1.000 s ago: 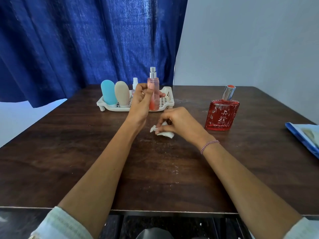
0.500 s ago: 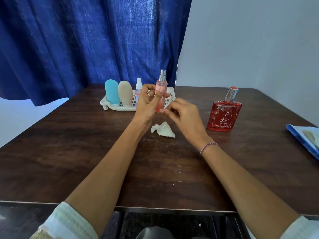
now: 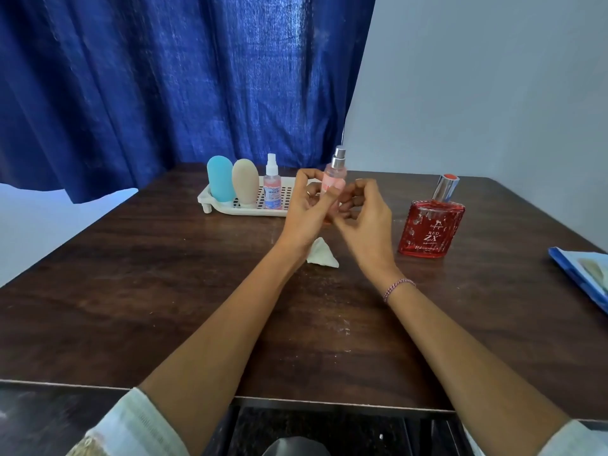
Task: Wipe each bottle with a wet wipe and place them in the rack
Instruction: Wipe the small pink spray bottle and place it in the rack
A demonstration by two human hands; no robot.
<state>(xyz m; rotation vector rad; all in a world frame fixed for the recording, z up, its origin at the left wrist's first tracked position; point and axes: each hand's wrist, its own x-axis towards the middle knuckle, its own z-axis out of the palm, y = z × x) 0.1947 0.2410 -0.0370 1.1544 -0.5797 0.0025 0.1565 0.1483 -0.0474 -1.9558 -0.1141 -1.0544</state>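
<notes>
A slim pink spray bottle (image 3: 335, 179) with a silver nozzle stands upright in the air in front of the white rack (image 3: 210, 205). My left hand (image 3: 306, 215) grips its lower body from the left. The curled fingers of my right hand (image 3: 365, 225) close on it from the right, and both hands hide its lower half. A crumpled white wet wipe (image 3: 322, 258) lies loose on the table under my hands. The rack holds a blue bottle (image 3: 219, 179), a beige bottle (image 3: 245, 182) and a small clear spray bottle (image 3: 272, 189). A red perfume bottle (image 3: 431, 228) stands to the right.
The dark wooden table (image 3: 164, 291) ends at a blue curtain (image 3: 164, 77) behind the rack and a pale wall on the right. A blue wipe packet (image 3: 582, 274) lies at the table's right edge.
My right hand let go of the wet wipe, which now lies on the table, and rose to the pink bottle. My left hand kept hold of the bottle.
</notes>
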